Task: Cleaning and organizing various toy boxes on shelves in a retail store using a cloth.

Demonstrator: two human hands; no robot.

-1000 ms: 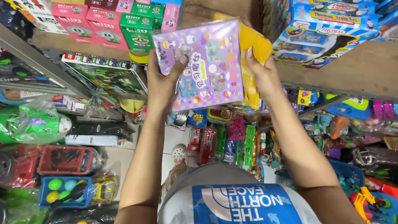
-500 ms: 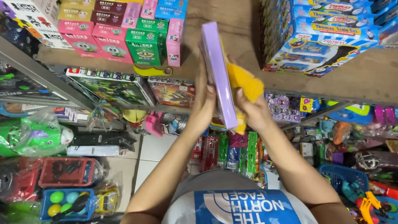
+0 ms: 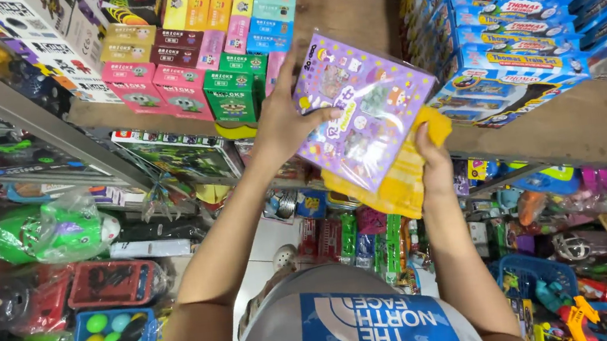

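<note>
I see a flat purple toy box point(image 3: 363, 105) held up in front of the wooden shelf point(image 3: 591, 123), tilted so its printed face looks down toward me and its top corner leans toward the back of the shelf. Directly behind the purple box, touching it, is a yellow cloth point(image 3: 407, 181) that sticks out along the box's lower right edge.

My left hand point(image 3: 283, 119) is closed on the left edge of the purple box, thumb across the front face and the other fingers tucked behind it. My right hand point(image 3: 435, 158) sits at the lower right of the box, curled around the yellow cloth and pressing it against the back of the box; I can't tell whether its fingers also touch the box itself.

To the right of the purple box, just beside it, stand stacks of blue train boxes point(image 3: 509, 22), reaching up the shelf. To the left of the purple box are rows of small brick boxes: green ones point(image 3: 232, 94) nearest, then pink ones point(image 3: 155, 92), with yellow and teal ones above them.

Below the purple box, under the shelf, hang packets of small toys point(image 3: 350, 238). Far to the lower left of the box I see a green toy in a plastic bag point(image 3: 48, 229) and a blue tray of coloured balls point(image 3: 111, 333).
</note>
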